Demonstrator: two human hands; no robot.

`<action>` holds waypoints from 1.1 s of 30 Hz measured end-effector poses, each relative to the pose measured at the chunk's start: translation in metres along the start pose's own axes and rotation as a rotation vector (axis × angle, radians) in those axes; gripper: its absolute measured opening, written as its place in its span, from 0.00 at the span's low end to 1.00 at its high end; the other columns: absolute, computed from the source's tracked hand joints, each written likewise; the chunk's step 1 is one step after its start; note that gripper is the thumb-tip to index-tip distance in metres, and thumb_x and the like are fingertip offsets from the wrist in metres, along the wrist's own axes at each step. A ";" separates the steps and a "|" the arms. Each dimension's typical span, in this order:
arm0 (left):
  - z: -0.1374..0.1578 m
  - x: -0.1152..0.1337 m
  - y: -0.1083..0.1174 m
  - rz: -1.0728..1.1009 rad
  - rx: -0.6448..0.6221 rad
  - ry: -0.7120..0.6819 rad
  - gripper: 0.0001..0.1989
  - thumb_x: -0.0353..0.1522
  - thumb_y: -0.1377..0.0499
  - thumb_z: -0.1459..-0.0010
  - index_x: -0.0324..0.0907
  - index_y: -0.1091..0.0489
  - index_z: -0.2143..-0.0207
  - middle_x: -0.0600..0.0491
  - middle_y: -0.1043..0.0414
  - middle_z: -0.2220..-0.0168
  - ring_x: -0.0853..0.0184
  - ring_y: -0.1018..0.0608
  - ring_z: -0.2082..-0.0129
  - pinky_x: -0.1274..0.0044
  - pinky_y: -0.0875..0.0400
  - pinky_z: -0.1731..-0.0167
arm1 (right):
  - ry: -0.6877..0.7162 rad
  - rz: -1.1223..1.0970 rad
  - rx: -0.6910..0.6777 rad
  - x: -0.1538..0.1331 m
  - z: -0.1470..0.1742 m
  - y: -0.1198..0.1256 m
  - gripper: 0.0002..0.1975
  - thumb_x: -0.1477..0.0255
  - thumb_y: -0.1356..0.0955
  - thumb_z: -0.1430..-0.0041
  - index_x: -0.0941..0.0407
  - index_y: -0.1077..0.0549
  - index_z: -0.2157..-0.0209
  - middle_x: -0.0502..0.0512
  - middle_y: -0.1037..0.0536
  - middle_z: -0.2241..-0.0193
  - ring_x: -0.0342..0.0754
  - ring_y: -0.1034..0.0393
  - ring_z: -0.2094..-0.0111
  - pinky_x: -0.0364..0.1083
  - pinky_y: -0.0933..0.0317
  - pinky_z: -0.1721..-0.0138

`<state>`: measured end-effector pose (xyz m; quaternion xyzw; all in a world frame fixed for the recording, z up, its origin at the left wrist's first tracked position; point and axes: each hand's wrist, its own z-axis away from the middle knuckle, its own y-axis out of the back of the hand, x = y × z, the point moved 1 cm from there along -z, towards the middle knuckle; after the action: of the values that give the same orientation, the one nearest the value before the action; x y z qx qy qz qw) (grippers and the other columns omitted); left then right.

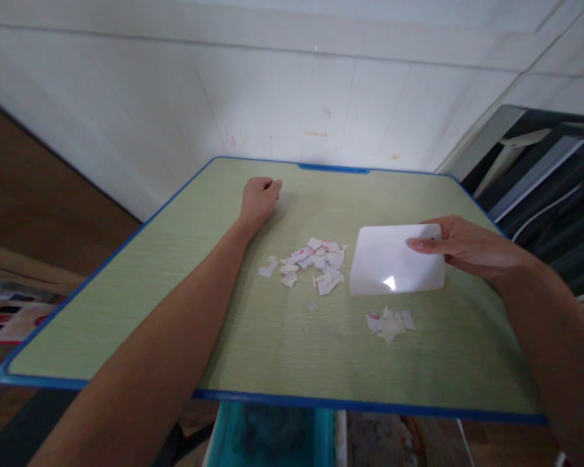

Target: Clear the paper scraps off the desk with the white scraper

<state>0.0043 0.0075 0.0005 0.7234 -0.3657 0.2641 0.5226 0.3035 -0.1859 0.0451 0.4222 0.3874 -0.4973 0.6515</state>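
My right hand [460, 246] grips a glossy white card [394, 259] by its right side, thumb on top; the card is tilted above the table. Just left of it lies a loose pile of torn paper scraps [316, 256], some with pinkish marks. A smaller heap of scraps [392, 324] sits below the card, nearer the front edge. My left hand [261, 198] rests on the tabletop beyond the larger pile, its fingers curled in; whether anything is inside them is hidden.
The pale green table [141, 305] has a blue rim and stands against a white panelled wall [272, 97]. Dark folded frames [559, 175] lean at the right. Under the front edge are a turquoise bin [224, 434] and a container of pale bits [379, 441].
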 end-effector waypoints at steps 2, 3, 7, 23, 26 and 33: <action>0.000 0.000 0.000 -0.004 -0.002 -0.011 0.16 0.37 0.48 0.44 0.43 0.41 0.83 0.57 0.45 0.83 0.71 0.39 0.76 0.75 0.47 0.72 | -0.014 0.027 -0.031 -0.001 0.003 -0.003 0.13 0.61 0.19 0.58 0.54 0.16 0.72 0.52 0.15 0.73 0.46 0.26 0.73 0.45 0.35 0.70; 0.000 0.000 0.000 -0.010 -0.004 -0.014 0.16 0.36 0.48 0.43 0.43 0.41 0.84 0.57 0.45 0.83 0.71 0.39 0.76 0.75 0.46 0.71 | -0.022 0.036 -0.046 -0.001 0.004 -0.004 0.13 0.60 0.19 0.57 0.54 0.16 0.72 0.52 0.15 0.73 0.46 0.26 0.73 0.45 0.35 0.70; 0.000 0.001 0.000 -0.031 -0.012 -0.009 0.16 0.35 0.49 0.43 0.43 0.41 0.83 0.56 0.44 0.82 0.70 0.38 0.75 0.75 0.46 0.70 | -0.043 0.041 -0.084 0.000 0.012 -0.008 0.13 0.61 0.20 0.57 0.54 0.16 0.70 0.52 0.15 0.73 0.46 0.27 0.73 0.44 0.36 0.70; 0.000 0.001 0.001 0.002 -0.007 -0.026 0.16 0.36 0.48 0.44 0.43 0.41 0.84 0.57 0.45 0.83 0.71 0.39 0.77 0.74 0.49 0.72 | 0.299 0.281 0.078 0.026 0.107 -0.027 0.04 0.59 0.25 0.48 0.38 0.13 0.70 0.56 0.12 0.68 0.61 0.17 0.64 0.54 0.24 0.63; 0.002 0.003 0.002 -0.005 -0.008 -0.031 0.16 0.35 0.48 0.44 0.43 0.41 0.84 0.57 0.46 0.83 0.71 0.39 0.76 0.74 0.48 0.72 | 0.331 0.291 0.056 0.034 0.124 -0.030 0.07 0.58 0.26 0.47 0.33 0.15 0.66 0.57 0.12 0.65 0.65 0.17 0.59 0.56 0.22 0.60; 0.003 0.004 0.002 -0.023 -0.010 -0.011 0.16 0.36 0.49 0.44 0.43 0.41 0.83 0.57 0.45 0.82 0.70 0.40 0.76 0.74 0.49 0.72 | 0.354 0.424 0.102 0.060 0.154 -0.030 0.14 0.45 0.34 0.47 0.26 0.18 0.63 0.57 0.13 0.66 0.72 0.19 0.60 0.65 0.27 0.51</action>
<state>0.0047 0.0037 0.0039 0.7264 -0.3614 0.2526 0.5272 0.2998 -0.3539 0.0377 0.6063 0.3725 -0.2872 0.6412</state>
